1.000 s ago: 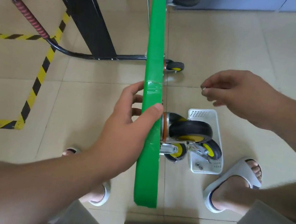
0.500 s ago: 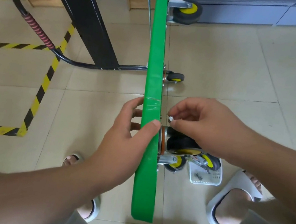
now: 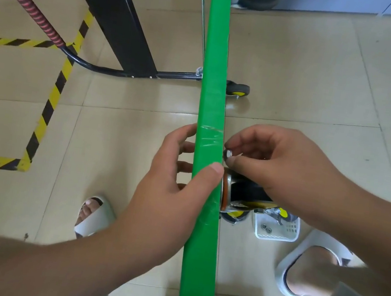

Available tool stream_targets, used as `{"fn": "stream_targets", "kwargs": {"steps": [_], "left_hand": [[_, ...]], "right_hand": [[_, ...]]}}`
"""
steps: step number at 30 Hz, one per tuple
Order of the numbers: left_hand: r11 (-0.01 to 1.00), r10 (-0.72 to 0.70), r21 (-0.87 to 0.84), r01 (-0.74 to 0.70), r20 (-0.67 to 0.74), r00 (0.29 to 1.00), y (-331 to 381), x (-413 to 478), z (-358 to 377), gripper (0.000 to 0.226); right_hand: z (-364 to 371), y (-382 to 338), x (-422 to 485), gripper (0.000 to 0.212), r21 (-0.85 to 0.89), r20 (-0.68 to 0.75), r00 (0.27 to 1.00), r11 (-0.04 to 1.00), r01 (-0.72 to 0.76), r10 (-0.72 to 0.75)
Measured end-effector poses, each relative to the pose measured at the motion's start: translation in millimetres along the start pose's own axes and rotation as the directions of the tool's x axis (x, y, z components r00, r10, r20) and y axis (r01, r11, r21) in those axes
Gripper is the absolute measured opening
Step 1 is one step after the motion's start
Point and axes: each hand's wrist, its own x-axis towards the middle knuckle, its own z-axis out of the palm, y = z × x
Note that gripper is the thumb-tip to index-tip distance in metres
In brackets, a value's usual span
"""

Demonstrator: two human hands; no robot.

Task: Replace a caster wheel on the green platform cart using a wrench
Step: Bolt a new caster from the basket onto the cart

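Now mounting the caster [image 3: 246, 193] against the tipped cart [image 3: 215, 74]: my left hand [image 3: 171, 182] is gripping the cart's edge and my right hand [image 3: 287, 171] is pinching a bolt [image 3: 228, 153] just above the caster. Next, I judge, it's needing its hole lined up, then tightening.

You have bright, even, soft light here. Shadows on the glossy beige tiled floor [image 3: 301, 75] are faint, with a pale reflection under the small black-and-yellow caster wheel [image 3: 238, 89]. The strip of clear tape [image 3: 210, 136] on the upright green platform edge [image 3: 213, 74] glints, and so does the small silver fastener [image 3: 228, 153] in your right hand [image 3: 287, 171]. Your wide lens bows the tile joints outward. Your left forearm [image 3: 19, 266] is soft at the bottom, and your right forearm [image 3: 366, 239] is smeared.
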Motion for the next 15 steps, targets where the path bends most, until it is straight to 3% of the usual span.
{"fn": "stream_targets", "kwargs": {"steps": [15], "left_hand": [[1.000,0.005,0.015,-0.005,-0.005,1.000,-0.8,0.2,1.0,0.050]], "right_hand": [[0.9,0.9,2.7,0.012,0.008,0.026,0.999,0.999,0.036,-0.036]]}}
